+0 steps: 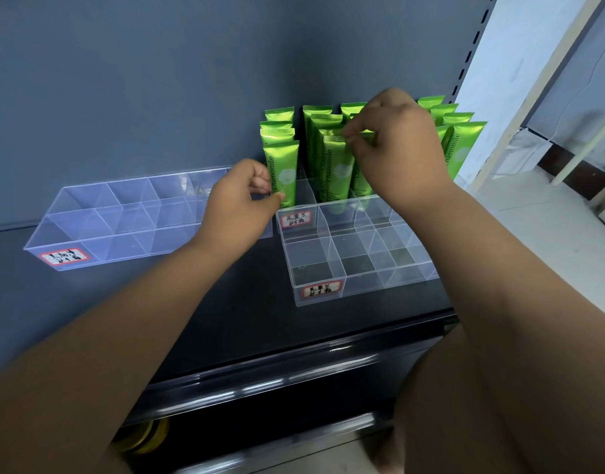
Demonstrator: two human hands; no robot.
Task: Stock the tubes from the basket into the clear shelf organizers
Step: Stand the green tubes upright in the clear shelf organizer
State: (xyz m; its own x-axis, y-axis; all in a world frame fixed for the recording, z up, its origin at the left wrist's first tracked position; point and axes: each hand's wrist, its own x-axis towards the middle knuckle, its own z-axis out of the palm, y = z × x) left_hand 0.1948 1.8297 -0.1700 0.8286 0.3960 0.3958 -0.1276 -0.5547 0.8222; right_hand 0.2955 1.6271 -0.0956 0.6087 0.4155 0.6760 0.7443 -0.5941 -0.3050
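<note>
Green tubes (463,145) are noted standing upright, crimped ends up, in the rear clear organizer (345,218) at 1 o'clock on the dark shelf (246,302). "Chamomile" is printed lengthwise in white on each; the smaller print cannot be read. The foremost left tube (283,165) is pinched low down between thumb and fingers (260,181) of the left hand (236,206). The top crimp of a middle tube (337,159) is pinched by the right hand (396,145), by which several tubes behind are partly hidden. A second clear organizer (362,265) is seen just in front, at 3 o'clock, and a third clear organizer (123,213) at 9 o'clock. Red-bordered white labels (64,256) are stuck on all three, the handwriting illegible. A slotted upright (472,56) is seen at 2 o'clock and a blurred yellow object (150,437) under the shelf at 7 o'clock.
</note>
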